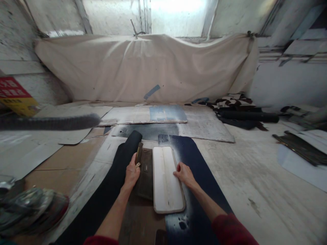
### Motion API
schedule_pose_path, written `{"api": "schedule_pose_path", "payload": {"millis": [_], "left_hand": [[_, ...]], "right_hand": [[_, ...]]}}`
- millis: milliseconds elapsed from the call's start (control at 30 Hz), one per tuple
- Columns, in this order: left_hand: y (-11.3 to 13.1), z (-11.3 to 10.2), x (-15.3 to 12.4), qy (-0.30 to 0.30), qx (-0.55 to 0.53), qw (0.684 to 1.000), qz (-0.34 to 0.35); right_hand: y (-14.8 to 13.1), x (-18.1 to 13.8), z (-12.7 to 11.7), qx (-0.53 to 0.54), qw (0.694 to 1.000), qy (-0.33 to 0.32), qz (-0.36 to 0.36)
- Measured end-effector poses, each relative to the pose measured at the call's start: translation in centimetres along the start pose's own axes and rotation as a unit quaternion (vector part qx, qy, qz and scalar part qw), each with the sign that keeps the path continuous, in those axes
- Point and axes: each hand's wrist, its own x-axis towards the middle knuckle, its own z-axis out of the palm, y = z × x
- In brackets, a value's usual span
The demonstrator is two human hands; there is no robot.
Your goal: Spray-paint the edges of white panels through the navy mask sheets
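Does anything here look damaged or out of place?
Yes. The dark blue sheet by the right hand has whitish, worn-looking patches along its left side and a dark spot near its front, unlike its otherwise even colour. Farther back, a blue strip sits slanted on the hanging cloth.

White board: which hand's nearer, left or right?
Right. The right hand is at the right edge of the white board, fingertips over it; the left hand is off its left side, across the brown piece.
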Motion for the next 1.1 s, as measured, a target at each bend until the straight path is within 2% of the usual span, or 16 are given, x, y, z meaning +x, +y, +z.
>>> {"api": "schedule_pose_path", "payload": {"millis": [367, 467, 567, 700, 767, 900, 1100], "left_hand": [[-0.7, 0.2, -0.7, -0.015, 0.017, 1.000, -0.008], [-0.8, 0.2, -0.9, -0.011, 0.020, 1.000, -0.008], [-0.8, 0.1, -1.1, -0.011, 0.027, 0.999, -0.015], [-0.5, 0.0, -1.6, -0.016, 0.040, 0.998, -0.042], [-0.4, -0.3, -1.7, -0.021, 0.045, 0.997, -0.060], [0.1, -1.0, -1.8, -0.041, 0.036, 0.995, -0.085], [1.3, -1.7, -1.7, -0.067, -0.016, 0.993, -0.092]], "right_hand": [[-0.3, -0.9, 0.3, -0.100, 0.994, -0.008, -0.037], [-1.9, -2.1, -0.3, -0.141, 0.988, 0.014, -0.068], [-5.2, -3.3, -0.2, -0.158, 0.978, 0.020, -0.132], [-10.1, -4.5, 2.5, -0.048, 0.970, -0.038, -0.234], [-11.5, -4.9, 4.2, 0.007, 0.965, -0.092, -0.246], [-12.4, -4.8, 5.9, 0.046, 0.968, -0.168, -0.181], [-13.2, -4.1, 5.1, 0.141, 0.959, -0.204, -0.138]]}}
